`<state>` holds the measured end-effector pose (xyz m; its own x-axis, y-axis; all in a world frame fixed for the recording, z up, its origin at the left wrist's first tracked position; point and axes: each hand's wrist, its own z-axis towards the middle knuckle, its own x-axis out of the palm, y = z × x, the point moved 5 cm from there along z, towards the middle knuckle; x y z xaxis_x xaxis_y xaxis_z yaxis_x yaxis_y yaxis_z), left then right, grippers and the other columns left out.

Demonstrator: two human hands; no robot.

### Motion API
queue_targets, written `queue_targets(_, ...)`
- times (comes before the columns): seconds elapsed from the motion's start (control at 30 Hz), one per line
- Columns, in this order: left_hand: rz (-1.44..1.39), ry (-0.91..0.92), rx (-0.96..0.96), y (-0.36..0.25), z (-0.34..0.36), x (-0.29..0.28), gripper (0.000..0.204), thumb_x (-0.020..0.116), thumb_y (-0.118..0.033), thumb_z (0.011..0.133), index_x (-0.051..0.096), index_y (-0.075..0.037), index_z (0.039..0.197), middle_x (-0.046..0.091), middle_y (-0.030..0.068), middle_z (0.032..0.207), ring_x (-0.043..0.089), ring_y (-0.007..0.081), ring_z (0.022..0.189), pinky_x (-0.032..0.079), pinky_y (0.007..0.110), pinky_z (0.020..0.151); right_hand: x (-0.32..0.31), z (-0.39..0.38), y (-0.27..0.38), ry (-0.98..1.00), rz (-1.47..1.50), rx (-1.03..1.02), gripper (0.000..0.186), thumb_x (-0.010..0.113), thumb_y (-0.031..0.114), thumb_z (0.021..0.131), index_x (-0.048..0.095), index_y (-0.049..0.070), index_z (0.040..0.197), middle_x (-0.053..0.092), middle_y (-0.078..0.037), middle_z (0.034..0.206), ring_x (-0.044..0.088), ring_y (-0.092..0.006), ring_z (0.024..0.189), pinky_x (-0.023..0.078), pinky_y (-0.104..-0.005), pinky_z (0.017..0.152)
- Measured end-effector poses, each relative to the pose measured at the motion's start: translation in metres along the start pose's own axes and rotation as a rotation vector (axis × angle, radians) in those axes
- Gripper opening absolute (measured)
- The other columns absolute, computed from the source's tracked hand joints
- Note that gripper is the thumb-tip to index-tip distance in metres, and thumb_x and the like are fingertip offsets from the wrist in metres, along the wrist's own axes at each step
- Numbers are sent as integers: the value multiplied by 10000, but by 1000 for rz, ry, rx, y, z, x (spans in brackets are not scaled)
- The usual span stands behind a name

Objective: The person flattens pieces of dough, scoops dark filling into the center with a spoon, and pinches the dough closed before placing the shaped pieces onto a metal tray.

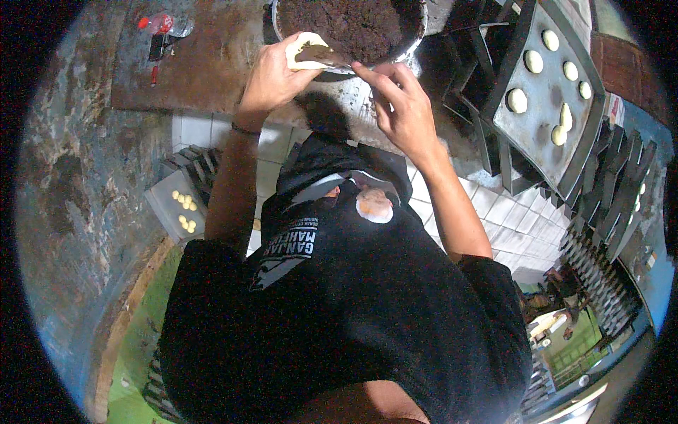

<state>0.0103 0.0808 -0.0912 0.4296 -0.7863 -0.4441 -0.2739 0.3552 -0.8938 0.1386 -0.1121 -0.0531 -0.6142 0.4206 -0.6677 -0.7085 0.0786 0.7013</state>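
Observation:
My left hand (274, 79) cups a flattened piece of pale dough (304, 66) near the front rim of a big round basin. Dark crumbly filling lies on the dough. Pinched in the fingers of my right hand (406, 109) is a thin dark spatula (337, 61), its blade resting on the filling. The spatula's handle end is hidden by my fingers. Behind both hands, the basin (422, 32) holds a large mass of the same dark brown filling (353, 25).
On the right, a metal tray (526, 134) carries several dough balls (534, 61) above stacked dark trays (494, 152). A lower tray (161, 200) at left holds more small balls. A plastic bottle (166, 25) lies on the worn table (205, 78) at far left.

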Motion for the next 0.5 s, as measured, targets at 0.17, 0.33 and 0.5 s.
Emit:
queue_targets(0.17,23,-104,45,12,0,6,388,832,-171,845,673,-5,1157,772,141,1023,762,222,963,584,349,846,17,-36,-37,-13,625,572,231,629,122,996,719,73,1203,703,-37,924,624,-149,822,503,-303,752)
queue_targets(0.33,75,-74,115,-16,4,20,403,861,-167,816,681,-26,1149,771,134,1014,763,235,947,590,356,850,11,-8,-19,56,681,591,231,603,210,1047,711,26,1136,708,-12,893,611,-98,842,493,-278,759)
queue_targets(0.5,105,-33,135,-23,16,18,353,838,-124,843,696,-36,1154,775,102,1043,743,165,969,583,324,868,10,-10,-22,82,607,548,228,597,211,1047,690,5,1076,702,-46,881,628,-131,844,502,-300,784)
